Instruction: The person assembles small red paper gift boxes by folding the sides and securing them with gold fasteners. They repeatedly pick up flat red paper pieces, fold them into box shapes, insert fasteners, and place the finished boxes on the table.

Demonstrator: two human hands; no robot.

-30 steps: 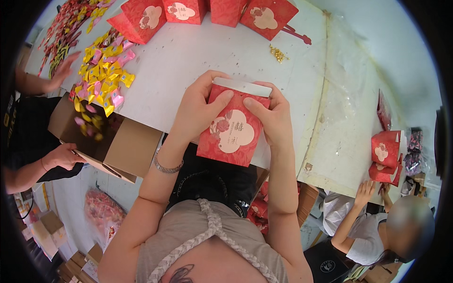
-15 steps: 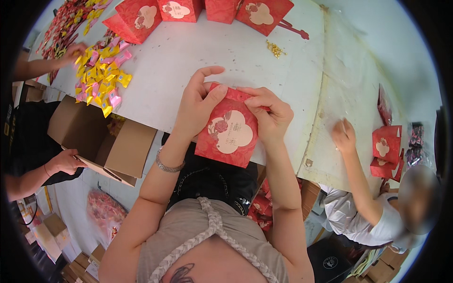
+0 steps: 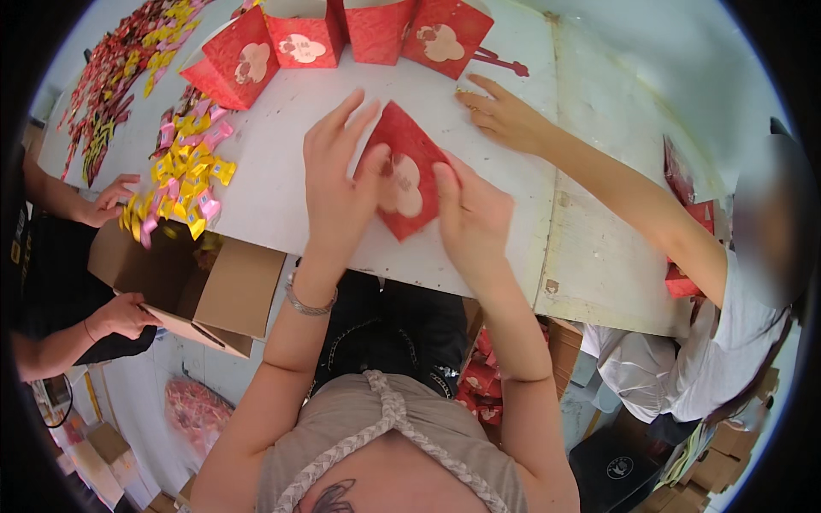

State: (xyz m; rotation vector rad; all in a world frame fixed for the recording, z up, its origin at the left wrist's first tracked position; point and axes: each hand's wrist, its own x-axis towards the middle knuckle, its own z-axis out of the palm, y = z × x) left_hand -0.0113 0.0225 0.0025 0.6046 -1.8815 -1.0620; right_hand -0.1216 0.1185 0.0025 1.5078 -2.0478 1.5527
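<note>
A red gift box [image 3: 425, 158] with a pale flower-shaped label is turned on its corner over the table in front of me. My right hand [image 3: 475, 209] grips its right edge, thumb on the front. Beside the left corner, my left hand [image 3: 338, 175] is open with fingers spread; its thumb overlaps the label, and I cannot tell whether it presses on the box. Beyond, several open red gift boxes [image 3: 376, 43] stand in a row. A co-worker's hand [image 3: 505, 115] reaches in from the right, over the spot just before that row.
Yellow and pink wrapped sweets [image 3: 192, 167] lie heaped at the left table edge. A second person's hands are at an open cardboard box [image 3: 235, 286] below them. More red packets [image 3: 111, 77] spread over the far left. Red boxes [image 3: 483, 376] fill a carton beneath the table.
The red box has moved up and turned onto its corner; my left hand has opened its fingers. The right co-worker's arm has reached across the table. At left, sweets slide toward the cardboard box.
</note>
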